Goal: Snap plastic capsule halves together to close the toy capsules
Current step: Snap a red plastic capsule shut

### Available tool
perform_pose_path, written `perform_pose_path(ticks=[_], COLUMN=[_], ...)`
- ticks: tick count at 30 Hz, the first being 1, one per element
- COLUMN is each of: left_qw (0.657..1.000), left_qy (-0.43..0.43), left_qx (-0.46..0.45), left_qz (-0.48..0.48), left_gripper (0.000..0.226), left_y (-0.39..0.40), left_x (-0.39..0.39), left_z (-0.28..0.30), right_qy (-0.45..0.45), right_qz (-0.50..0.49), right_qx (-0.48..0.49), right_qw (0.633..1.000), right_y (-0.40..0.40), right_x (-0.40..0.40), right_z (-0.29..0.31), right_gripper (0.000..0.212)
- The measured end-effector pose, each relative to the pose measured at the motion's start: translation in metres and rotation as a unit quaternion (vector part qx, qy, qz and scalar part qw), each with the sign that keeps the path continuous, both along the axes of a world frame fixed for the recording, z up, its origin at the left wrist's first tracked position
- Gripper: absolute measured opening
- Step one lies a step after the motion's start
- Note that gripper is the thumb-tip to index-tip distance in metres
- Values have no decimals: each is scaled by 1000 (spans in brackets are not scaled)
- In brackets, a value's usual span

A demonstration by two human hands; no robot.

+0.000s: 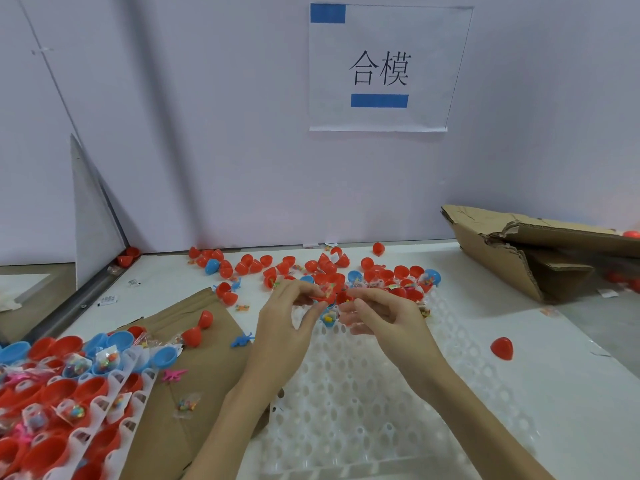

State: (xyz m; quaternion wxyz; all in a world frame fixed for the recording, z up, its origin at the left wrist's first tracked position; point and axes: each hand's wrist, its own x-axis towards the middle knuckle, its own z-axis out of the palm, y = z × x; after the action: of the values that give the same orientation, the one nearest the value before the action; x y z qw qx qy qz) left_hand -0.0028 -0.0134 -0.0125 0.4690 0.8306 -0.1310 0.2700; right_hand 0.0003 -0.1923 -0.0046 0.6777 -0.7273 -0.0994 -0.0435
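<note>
Hands: left hand [287, 320] and right hand [377, 318] are meeting over the far edge of a white perforated tray [363, 403], fingertips nearly touching each other.
Left grip: thumb and forefinger are pinching a red capsule half [320, 297] by its rim; the other fingers are curling loosely below it.
Right grip: fingers are curling round a second red half [344, 298], its open side facing up toward the camera.
Capsule position: the two red halves are sitting side by side between the fingertips, just beside each other; whether they are touching cannot be told.
Under the hands: a blue capsule half with small coloured pieces [328, 318] is lying on the tray, just below the gap between the two hands.
Loose pile: many red and a few blue halves [311, 266] are lying scattered on the white counter [519, 323] beyond the hands, near the wall.
Stray piece: one red half [502, 348] is lying alone on the counter, well apart to the right.
Left side: filled red and blue halves in white holder strips [65, 386] are sitting beside a flat cardboard sheet [197, 362].
Right rear: torn cardboard box [540, 247].
Wall: paper sign [381, 69] with printed characters.
</note>
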Motion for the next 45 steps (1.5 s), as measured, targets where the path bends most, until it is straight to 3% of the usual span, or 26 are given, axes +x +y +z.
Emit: perform_pose_path(ticks=[5,11,20,23,26,30,35,40,43,45], left_qw=[997,992,997,1000,996,993,995,997,998,997], left_qy=[-9,17,3,-13,-13,0,20,24,29,36], left_qx=[79,78,21,-6,-41,-40,-10,-5,-14,-24], left_qz=[-23,-100,-77,-16,72,114,97,75,62,61], left_gripper=[10,19,19,14,13,13,12,12,13,13], left_y=[1,6,6,13,24,33,31,27,24,22], left_x=[-1,-4,-8,-6,-4,0,1,-1,-3,-4], left_z=[-5,-3,0,2,1,-4,-8,-7,-5,-3], right_qy=[16,33,13,-16,-89,-144,-172,-206,-213,-207], right_qz=[7,15,-11,-25,-74,-91,32,30,-8,-59], right_qx=[12,69,85,29,-145,-352,-538,-549,-501,-418], right_qw=[1000,997,996,999,983,920,824,809,839,882], right_y=[2,5,12,15,16,18,19,21,20,18], right_x=[-1,-3,-5,0,16,47,72,77,71,60], right_z=[-2,-1,1,1,3,13,19,12,11,10], right_gripper=[24,27,20,16,18,21,31,25,21,17])
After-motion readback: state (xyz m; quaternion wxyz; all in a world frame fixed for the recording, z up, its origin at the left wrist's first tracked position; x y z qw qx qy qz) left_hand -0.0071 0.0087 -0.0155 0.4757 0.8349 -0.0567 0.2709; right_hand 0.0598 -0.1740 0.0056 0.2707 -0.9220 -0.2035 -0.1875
